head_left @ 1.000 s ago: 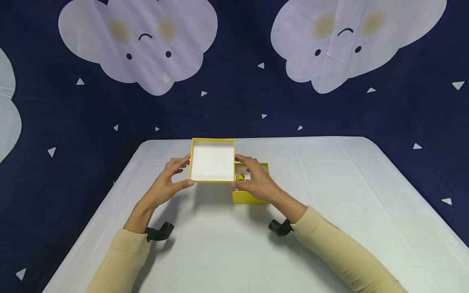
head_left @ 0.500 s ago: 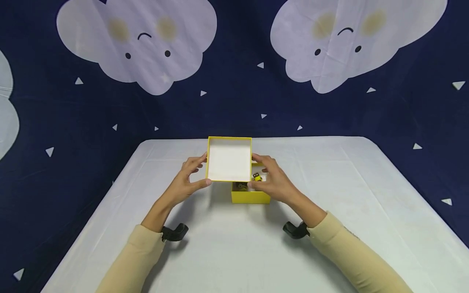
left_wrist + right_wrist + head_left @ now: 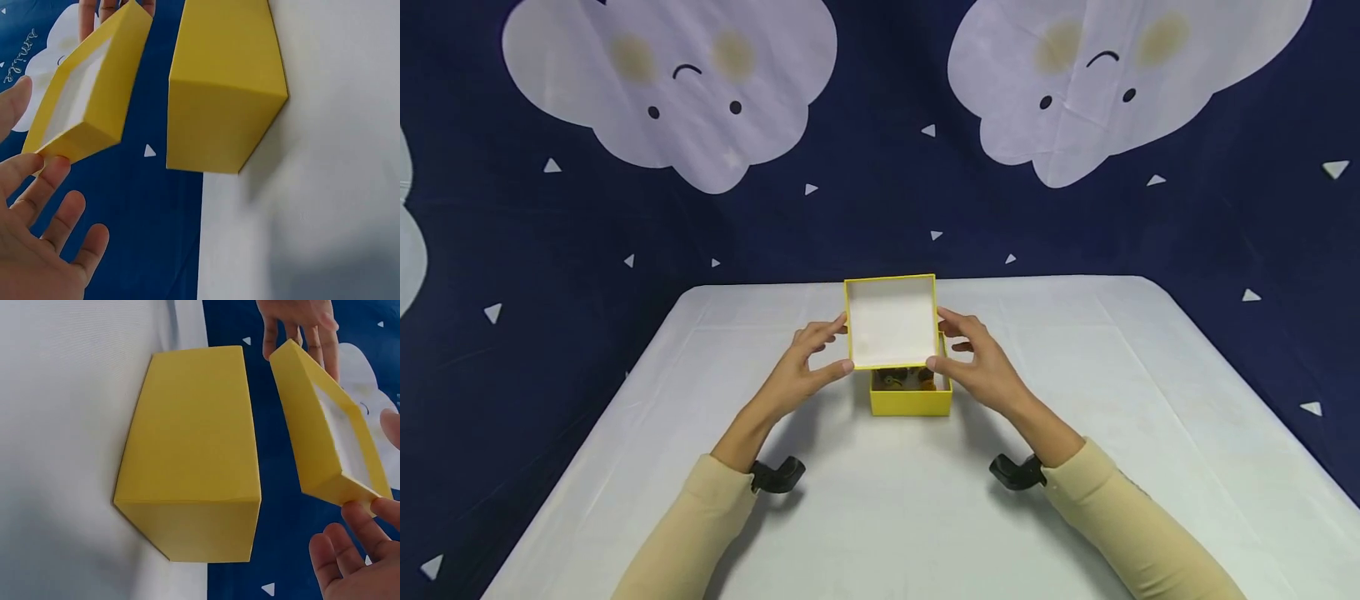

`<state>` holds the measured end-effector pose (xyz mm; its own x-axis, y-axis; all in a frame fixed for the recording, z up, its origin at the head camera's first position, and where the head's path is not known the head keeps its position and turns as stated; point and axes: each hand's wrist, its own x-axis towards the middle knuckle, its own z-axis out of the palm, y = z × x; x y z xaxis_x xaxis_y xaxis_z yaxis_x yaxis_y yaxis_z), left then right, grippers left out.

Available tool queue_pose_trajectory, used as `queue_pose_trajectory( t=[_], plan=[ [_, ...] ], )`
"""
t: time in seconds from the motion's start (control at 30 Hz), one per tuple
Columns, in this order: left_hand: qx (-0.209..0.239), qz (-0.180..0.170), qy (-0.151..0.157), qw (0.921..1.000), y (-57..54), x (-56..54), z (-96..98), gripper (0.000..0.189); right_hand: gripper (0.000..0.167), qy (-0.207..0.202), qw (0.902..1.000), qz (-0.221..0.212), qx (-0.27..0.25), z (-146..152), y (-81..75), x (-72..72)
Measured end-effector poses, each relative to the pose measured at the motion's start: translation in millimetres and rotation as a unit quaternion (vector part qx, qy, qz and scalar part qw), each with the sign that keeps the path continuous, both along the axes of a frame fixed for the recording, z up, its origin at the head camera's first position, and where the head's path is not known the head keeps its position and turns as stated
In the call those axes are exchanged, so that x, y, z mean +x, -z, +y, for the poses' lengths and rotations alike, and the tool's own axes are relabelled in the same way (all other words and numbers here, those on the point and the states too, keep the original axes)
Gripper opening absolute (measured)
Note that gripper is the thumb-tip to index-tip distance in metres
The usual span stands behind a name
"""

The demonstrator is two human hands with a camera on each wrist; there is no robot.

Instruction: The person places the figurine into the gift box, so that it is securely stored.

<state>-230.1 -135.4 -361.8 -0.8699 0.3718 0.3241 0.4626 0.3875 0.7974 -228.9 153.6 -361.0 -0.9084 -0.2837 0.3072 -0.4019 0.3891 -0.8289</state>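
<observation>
Between them, my left hand (image 3: 796, 372) and right hand (image 3: 987, 367) hold a square yellow box lid (image 3: 892, 323) by its opposite sides. Its white inside faces the head camera, and it leans upright above the box. Thumbs are at the near edge, with fingertips on the side walls. Below it, the yellow box (image 3: 911, 404) stands on the table without a cover. Small dark and yellow items (image 3: 904, 379) show inside, partly hidden by the lid. Both wrist views show the lid (image 3: 115, 87) raised apart from the box (image 3: 190, 431).
A white cloth covers the table (image 3: 887, 517), which has rounded far corners. Behind it hangs a dark blue backdrop (image 3: 880, 225) with white clouds and small triangles. Each wrist wears a black camera mount (image 3: 778, 475), just past the beige sleeves.
Both hands have carried the lid to the right, from beside the box to above it. The lid has tipped slightly and now hides much of the box's opening.
</observation>
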Motion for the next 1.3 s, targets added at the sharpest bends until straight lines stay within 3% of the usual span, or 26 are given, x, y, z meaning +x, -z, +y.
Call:
queue_pose_trajectory(
  t=[0.23,0.4,0.6,0.7,0.93,1.03,1.3],
  plan=[
    [0.008,-0.021,-0.025,0.9994,-0.7,-1.1,8.9,0.060,0.062,0.007,0.9996,-0.006,-0.027,6,1.8,0.2],
    [0.026,-0.048,-0.037,0.9978,-0.9,-1.8,16.7,0.052,0.052,0.038,0.9982,-0.023,-0.041,10,2.9,-1.2],
    [0.050,-0.055,-0.052,0.9959,1.8,-3.8,27.2,0.043,0.046,0.079,0.9941,-0.047,-0.057,13,6.3,-2.2],
    [0.073,-0.063,-0.059,0.9936,3.0,-3.9,33.2,0.038,0.043,0.098,0.9901,-0.059,-0.082,13,8.5,-2.8],
    [0.111,-0.111,-0.080,0.9843,3.3,-0.1,47.0,0.034,0.038,0.137,0.9814,-0.040,-0.128,12,14.6,-2.3],
    [0.116,-0.104,-0.085,0.9841,9.9,-2.6,49.1,0.035,0.037,0.143,0.9796,-0.039,-0.136,11,16.4,-1.4],
    [0.124,-0.104,-0.093,0.9824,11.7,-0.6,53.4,0.040,0.044,0.124,0.9830,-0.055,-0.124,15,19.7,0.3]
  ],
)
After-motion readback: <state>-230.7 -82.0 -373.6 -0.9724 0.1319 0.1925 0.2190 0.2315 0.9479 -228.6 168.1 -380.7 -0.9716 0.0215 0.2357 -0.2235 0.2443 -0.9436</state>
